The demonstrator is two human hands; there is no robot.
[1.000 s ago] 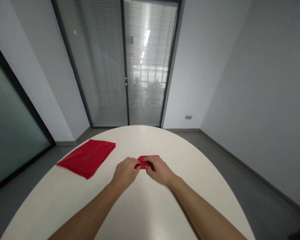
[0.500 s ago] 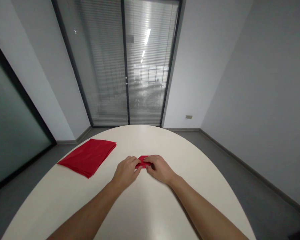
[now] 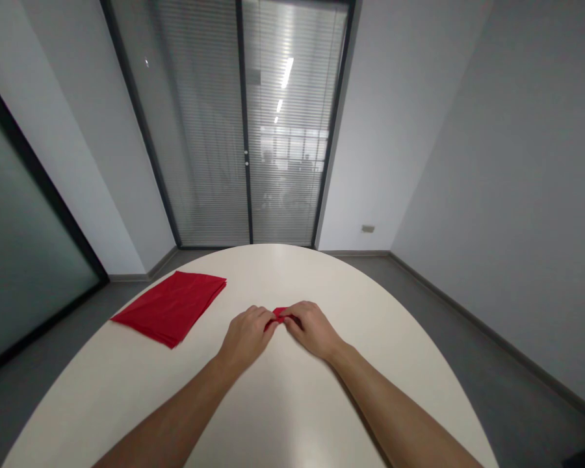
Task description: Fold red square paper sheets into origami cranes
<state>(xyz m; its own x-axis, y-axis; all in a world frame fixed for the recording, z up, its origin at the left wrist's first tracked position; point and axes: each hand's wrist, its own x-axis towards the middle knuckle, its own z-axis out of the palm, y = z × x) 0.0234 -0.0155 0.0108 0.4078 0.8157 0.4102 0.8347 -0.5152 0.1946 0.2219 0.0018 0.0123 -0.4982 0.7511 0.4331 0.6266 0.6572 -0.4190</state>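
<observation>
A small folded piece of red paper (image 3: 279, 314) is pinched between my two hands near the middle of the table. My left hand (image 3: 247, 333) grips its left side, thumb and fingers closed together. On the right side, my right hand (image 3: 312, 328) holds it with thumb and fingertips closed. The fingers cover much of the paper, so its full shape is hidden. Farther left lies a stack of larger red sheets (image 3: 173, 309), apart from both hands.
The round white table (image 3: 273, 403) carries all of this, its curved edge running past the stack on the left. Beyond it stand a glass partition with blinds (image 3: 209, 143) and grey walls (image 3: 507, 195).
Less of the small red paper shows between my hands; its visible part has become narrower. My thumbs have moved slightly up against it. The stack of sheets has stayed in place.
</observation>
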